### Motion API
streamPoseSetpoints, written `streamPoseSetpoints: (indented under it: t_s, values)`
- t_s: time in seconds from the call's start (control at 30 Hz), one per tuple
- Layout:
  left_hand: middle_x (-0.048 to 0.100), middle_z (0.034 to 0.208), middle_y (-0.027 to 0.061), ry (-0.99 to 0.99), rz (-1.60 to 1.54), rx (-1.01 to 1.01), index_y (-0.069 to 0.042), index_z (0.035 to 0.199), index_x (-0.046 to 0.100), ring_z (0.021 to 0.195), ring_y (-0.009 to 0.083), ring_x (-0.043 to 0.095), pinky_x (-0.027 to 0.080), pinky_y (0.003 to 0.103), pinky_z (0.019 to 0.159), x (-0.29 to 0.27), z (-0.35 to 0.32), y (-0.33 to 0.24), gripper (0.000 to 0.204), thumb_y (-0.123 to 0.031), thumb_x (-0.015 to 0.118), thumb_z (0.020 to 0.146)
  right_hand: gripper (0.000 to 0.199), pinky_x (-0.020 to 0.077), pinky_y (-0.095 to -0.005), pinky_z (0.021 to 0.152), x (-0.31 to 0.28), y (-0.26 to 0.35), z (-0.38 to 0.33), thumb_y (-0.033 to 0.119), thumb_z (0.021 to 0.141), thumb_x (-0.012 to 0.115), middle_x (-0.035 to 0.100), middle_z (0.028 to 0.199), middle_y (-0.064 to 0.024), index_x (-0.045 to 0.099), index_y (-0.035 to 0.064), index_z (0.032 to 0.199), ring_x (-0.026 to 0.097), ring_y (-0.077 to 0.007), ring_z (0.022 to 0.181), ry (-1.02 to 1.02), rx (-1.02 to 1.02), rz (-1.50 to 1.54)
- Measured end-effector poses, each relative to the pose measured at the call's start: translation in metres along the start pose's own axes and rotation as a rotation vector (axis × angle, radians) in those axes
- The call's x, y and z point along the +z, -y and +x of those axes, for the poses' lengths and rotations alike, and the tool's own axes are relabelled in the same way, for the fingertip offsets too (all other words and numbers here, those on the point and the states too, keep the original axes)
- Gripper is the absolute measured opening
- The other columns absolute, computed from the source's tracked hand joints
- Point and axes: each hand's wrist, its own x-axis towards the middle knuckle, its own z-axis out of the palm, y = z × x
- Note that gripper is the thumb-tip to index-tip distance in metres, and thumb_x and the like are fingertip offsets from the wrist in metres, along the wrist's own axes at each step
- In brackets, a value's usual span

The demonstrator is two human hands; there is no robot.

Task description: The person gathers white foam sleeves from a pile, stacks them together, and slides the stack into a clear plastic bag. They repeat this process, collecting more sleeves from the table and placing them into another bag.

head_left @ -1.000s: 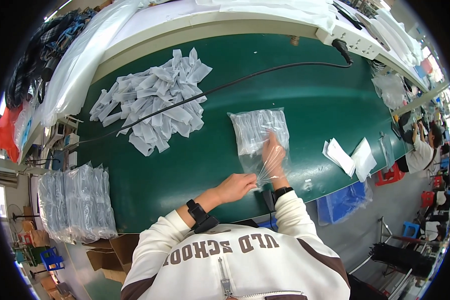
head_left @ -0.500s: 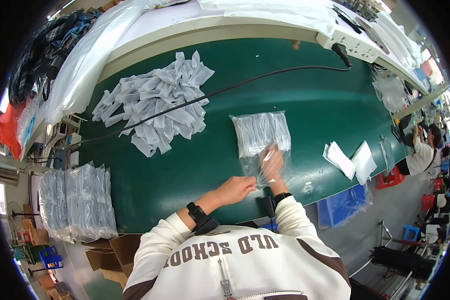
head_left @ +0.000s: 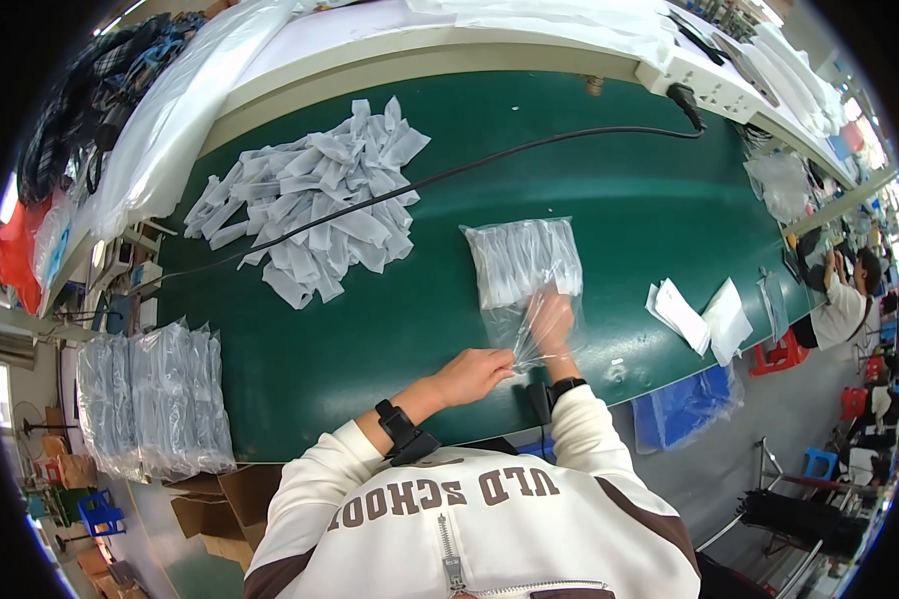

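Observation:
A clear plastic bag (head_left: 504,324) lies in front of me, its mouth toward my body. Inside its far end sits a row of small frosted white packets (head_left: 524,262), packed side by side. My left hand (head_left: 476,375) pinches the near edge of the bag's mouth. My right hand (head_left: 551,321) reaches inside the bag, its fingertips against the near side of the packets; the film and the hand's back hide how the fingers are set. A large loose heap of similar frosted packets (head_left: 320,195) lies at the far left.
Filled clear bags (head_left: 155,399) stand at the table's left edge. A black cable (head_left: 489,158) runs across the green table (head_left: 659,220) to a power strip (head_left: 709,95). White folded pieces (head_left: 681,317) lie at the right. A person (head_left: 849,299) sits beyond the right end.
Both hands stay almost where they were, the right one still inside the bag. The film around the bag's mouth has shifted slightly.

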Motion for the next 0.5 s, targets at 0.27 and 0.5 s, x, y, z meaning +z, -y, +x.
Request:
streamPoseSetpoints:
  t_s: [0.27, 0.5]
  values:
    - [0.059, 0.083, 0.0177, 0.079, -0.027, 0.031, -0.004, 0.091, 0.051, 0.08, 0.0399, 0.06, 0.046, 0.046, 0.068, 0.008, -0.001, 0.004, 0.018, -0.017, 0.062, 0.091, 0.02, 0.049, -0.0511, 0.062, 0.007, 0.026, -0.002, 0.021, 0.086, 0.066, 0.063, 0.076, -0.0211, 0.059, 0.0027, 0.081, 0.061, -0.0455, 0.071, 0.292, -0.416, 0.328]
    - [0.059, 0.085, 0.0158, 0.037, -0.072, -0.103, -0.004, 0.083, 0.055, 0.082, 0.0359, 0.058, 0.047, 0.043, 0.072, -0.019, -0.011, 0.03, 0.018, -0.018, 0.066, 0.088, 0.02, 0.047, -0.0466, 0.064, 0.012, 0.018, -0.001, 0.02, 0.09, 0.063, 0.064, 0.081, -0.0228, 0.065, 0.0009, 0.084, 0.061, -0.043, 0.075, 0.225, -0.407, 0.457]
